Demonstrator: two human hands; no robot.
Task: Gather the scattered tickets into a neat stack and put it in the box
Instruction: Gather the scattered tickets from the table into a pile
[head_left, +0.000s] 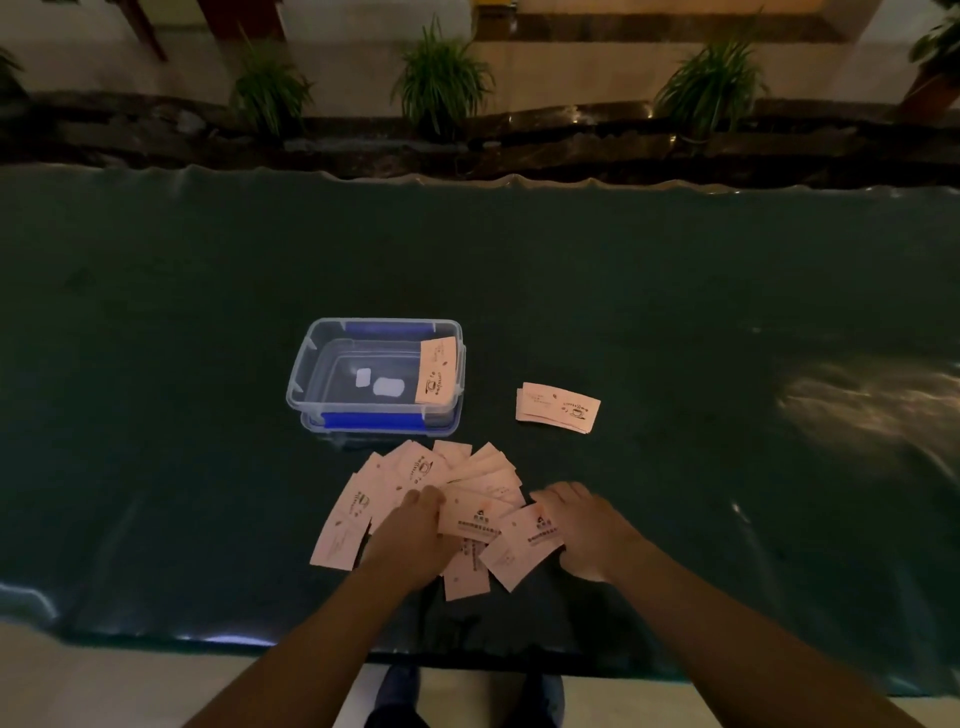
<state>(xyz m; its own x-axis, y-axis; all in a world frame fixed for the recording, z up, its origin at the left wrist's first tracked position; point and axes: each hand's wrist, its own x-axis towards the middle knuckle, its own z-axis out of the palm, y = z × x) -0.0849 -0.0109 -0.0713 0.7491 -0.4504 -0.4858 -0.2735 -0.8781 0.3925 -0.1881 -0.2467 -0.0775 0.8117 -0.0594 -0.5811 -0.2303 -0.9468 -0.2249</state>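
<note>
Head view, dim light. Dark green counter (675, 291) runs across the frame, its covering glossy and wrinkled at the edges.

Scattered tickets (415, 499): pale pink slips, fanned and overlapping in a loose pile on the near centre of the counter, just in front of the box. Some lie print side up, some at odd angles.

Left hand (413, 535): lies palm down on the middle of the pile, fingers bent, fingertips touching one ticket near its edge. Cannot tell whether it pinches that ticket or only presses on it.

Right hand (587, 530): palm down at the right edge of the pile, fingers loosely spread and resting on the rightmost tickets; image blurred here. No ticket seen gripped.

Box (322, 364): clear plastic, blue clips on the near and far sides, lid off. One ticket (437, 370) leans against the inside of its right wall.

Small stack (558, 408): a few tickets roughly squared, lying on the counter to the right of the box, apart from it and from the main pile.

Beyond the counter: a dark ledge with potted plants (441, 78).
</note>
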